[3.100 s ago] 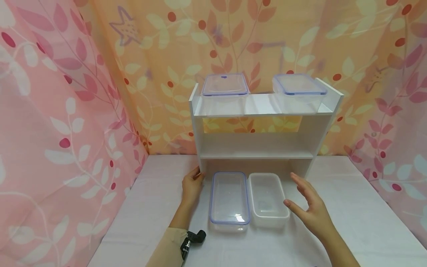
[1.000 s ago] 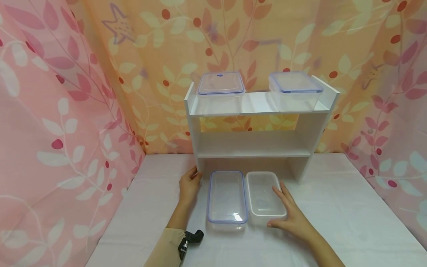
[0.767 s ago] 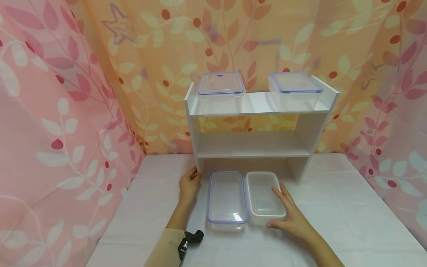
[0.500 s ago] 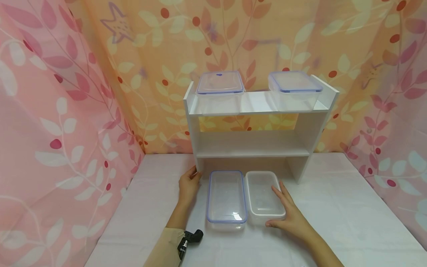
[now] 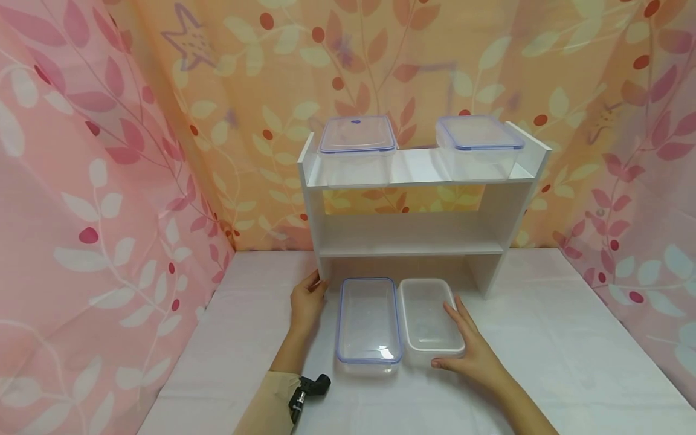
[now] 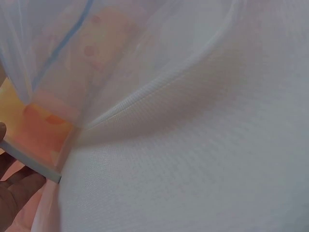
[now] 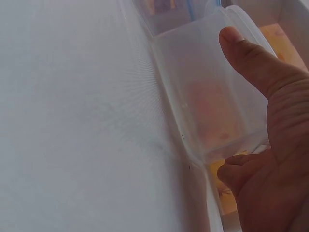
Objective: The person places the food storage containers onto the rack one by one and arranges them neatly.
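Fingers apart, the right hand [image 5: 476, 353] touches the white-rimmed box [image 5: 428, 317] from four o'clock; overpushing could slide it into the blue-rimmed box [image 5: 368, 323] at nine. Farther, toward ten, the left hand [image 5: 307, 304] pinches the shelf [image 5: 410, 232], which tugging might shift.

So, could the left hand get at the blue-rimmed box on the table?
Probably yes, once it lets go: the left hand grips the white shelf at its left side, but the blue-rimmed box lies just to the hand's right, with nothing visible between them.
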Available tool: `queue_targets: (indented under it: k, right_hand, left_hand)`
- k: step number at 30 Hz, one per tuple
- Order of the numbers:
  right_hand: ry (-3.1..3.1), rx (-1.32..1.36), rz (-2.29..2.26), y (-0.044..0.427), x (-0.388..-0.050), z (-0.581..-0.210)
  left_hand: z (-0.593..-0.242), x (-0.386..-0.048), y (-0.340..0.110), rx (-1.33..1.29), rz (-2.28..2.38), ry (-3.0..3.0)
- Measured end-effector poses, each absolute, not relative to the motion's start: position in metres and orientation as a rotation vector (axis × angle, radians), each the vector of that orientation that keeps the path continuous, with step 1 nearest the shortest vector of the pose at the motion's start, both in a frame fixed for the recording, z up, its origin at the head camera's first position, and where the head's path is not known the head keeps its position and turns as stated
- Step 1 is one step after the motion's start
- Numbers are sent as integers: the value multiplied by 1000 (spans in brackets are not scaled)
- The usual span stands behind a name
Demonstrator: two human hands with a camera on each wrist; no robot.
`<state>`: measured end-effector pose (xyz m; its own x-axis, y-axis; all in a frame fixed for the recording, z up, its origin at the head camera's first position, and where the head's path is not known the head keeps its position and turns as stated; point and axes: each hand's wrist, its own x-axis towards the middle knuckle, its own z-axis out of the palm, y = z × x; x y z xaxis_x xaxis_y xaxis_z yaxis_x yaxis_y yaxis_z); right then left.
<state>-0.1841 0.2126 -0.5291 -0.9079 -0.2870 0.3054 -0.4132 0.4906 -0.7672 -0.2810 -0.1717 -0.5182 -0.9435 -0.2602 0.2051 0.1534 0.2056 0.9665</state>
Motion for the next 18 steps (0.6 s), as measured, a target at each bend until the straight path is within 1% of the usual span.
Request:
queue_targets:
  k: [18]
  right_hand:
    - [-2545,561,1340,214,-184,-531]
  left_hand:
    - [-513,-279,-170,99,-1814,-2152]
